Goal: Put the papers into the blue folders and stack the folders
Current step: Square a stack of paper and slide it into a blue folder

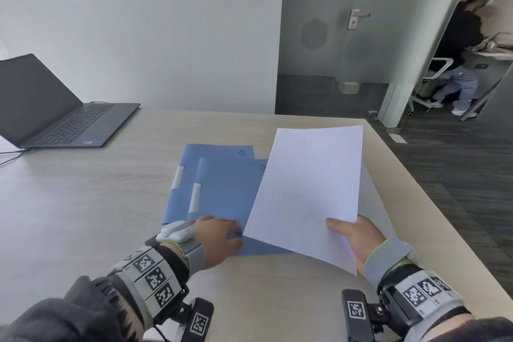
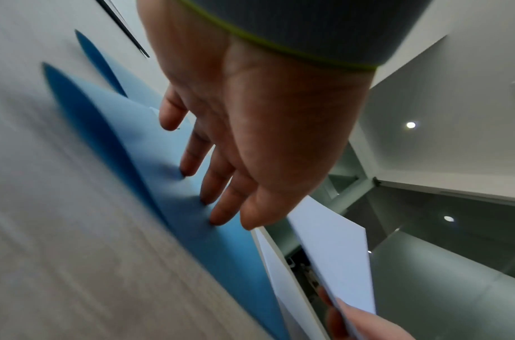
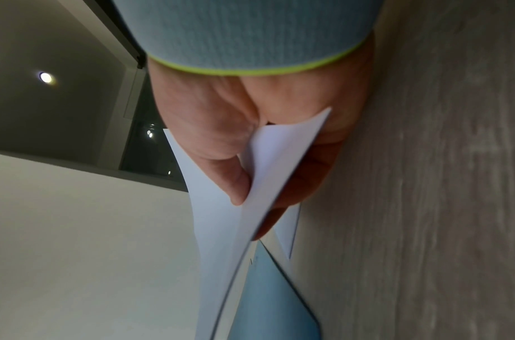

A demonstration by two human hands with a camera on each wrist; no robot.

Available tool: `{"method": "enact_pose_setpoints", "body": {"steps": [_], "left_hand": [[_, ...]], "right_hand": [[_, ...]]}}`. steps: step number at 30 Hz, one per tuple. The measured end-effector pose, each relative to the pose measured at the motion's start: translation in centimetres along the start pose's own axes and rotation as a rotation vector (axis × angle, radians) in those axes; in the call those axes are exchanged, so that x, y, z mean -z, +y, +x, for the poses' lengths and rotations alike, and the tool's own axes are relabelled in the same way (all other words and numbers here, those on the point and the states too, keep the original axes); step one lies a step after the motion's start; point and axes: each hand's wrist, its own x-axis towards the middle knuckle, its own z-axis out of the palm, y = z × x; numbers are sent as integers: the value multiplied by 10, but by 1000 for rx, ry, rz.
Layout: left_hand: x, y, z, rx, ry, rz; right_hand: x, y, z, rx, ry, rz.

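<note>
Early stage, by look of it: two flat blue card folders (image 1: 222,191) lie closed and overlapping mid-table, none visibly filled, not yet squared into stack. Right hand (image 1: 358,239) pinches white paper sheet (image 1: 308,189), thumb on top, raised tilted over folders' right side; another sheet (image 1: 373,203) lies beneath on table. Left hand (image 1: 216,239), fingers straight, presses near folder's lower edge. Left to do: open, insert, stack. Open dark grey laptop (image 1: 55,116) sits far left on pale wood table (image 1: 83,216), well apart. Nothing blocks the way.

White wall (image 1: 166,22), grey door (image 1: 333,36), dark floor (image 1: 458,175).
</note>
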Motion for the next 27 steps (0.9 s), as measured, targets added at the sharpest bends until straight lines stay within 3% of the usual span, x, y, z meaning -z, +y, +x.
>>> {"method": "enact_pose_setpoints", "body": {"steps": [3,6,8,10,12,16,23,27], "left_hand": [[-2,10,-13,-64,31,-165],[7,8,-23,-48,4,-584],[9,-6,-20,18,129,-742],[9,-24,-13,118,321,-726],[5,-37,-8,196,410,-767],[-3,-44,-3,254,303,-1030],[-4,-38,2,353,245,-1486],[-11,-39,2,282,146,-1392]], "right_hand": [[-3,1,1,7,-3,-31],[-8,3,2,-1,-15,-70],[-14,3,2,-4,-24,-102],[-22,3,0,3,-42,-124],[-32,4,-2,10,-86,-132],[-58,9,-5,-12,-179,-169],[-63,17,3,6,-175,-240],[-64,24,3,62,-158,-310]]}}
